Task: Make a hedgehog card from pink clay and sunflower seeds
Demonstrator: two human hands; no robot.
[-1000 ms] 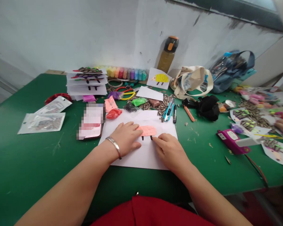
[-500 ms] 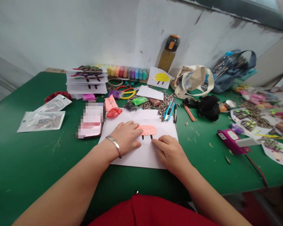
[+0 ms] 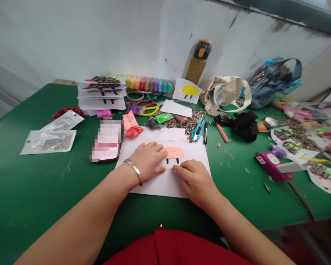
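Rests flat left hand (image 3: 147, 162), curled right hand (image 3: 195, 178) (cannot tell if gripping) near surface's (image 3: 82, 187) front edge. Lift soft-looking clay (image 3: 175, 152) by paper (image 3: 154, 187).

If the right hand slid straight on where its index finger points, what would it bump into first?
Probably the black leg nearer the left hand; the right hand's height above the paper is hard to judge.

Reaching in bare-skinned with the left arm (image 3: 82, 208) from seven o'clock and the right arm (image 3: 239, 224) from five. Resting the left grip (image 3: 146, 162) palm down, with fingers outstretched toward one o'clock. Curling the right grip (image 3: 197, 180) loosely, with its index fingertip toward ten.
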